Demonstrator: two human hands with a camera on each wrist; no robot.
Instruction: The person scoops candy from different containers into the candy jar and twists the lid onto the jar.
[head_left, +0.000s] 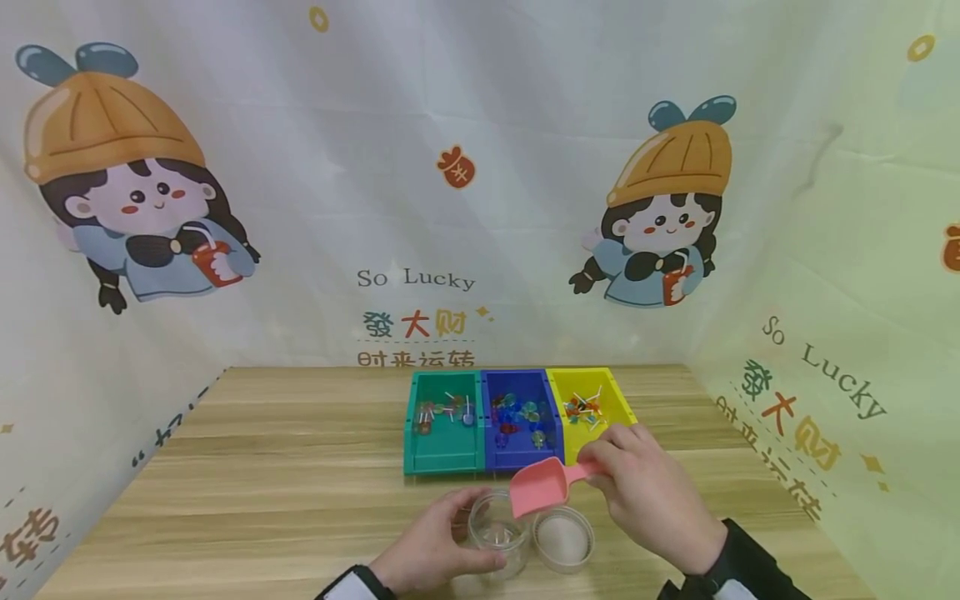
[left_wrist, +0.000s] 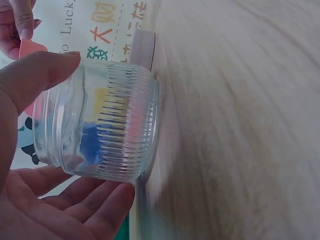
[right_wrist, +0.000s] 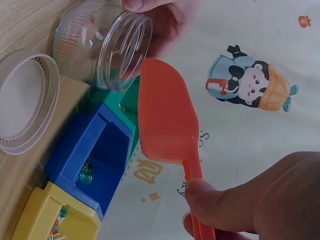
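My left hand (head_left: 442, 546) holds a clear ribbed jar (left_wrist: 117, 135) that stands upright on the wooden table, thumb on one side and fingers on the other. The jar's mouth is uncovered. In my right hand (head_left: 654, 496) is a pink scoop (head_left: 542, 487), pinched by its handle between thumb and fingers. The scoop's blade (right_wrist: 167, 115) hangs over the jar's rim, and its visible face carries nothing. Between the jar and my right wrist lies a round whitish lid (head_left: 564, 540), its hollow side up, close beside the jar.
Behind the hands, three joined bins stand side by side: green (head_left: 445, 461), blue (head_left: 522, 460) and yellow (head_left: 619, 403). Small coloured pieces lie in each; those in the green and yellow bins include white sticks. A printed curtain (head_left: 525, 167) rises at the table's back and sides.
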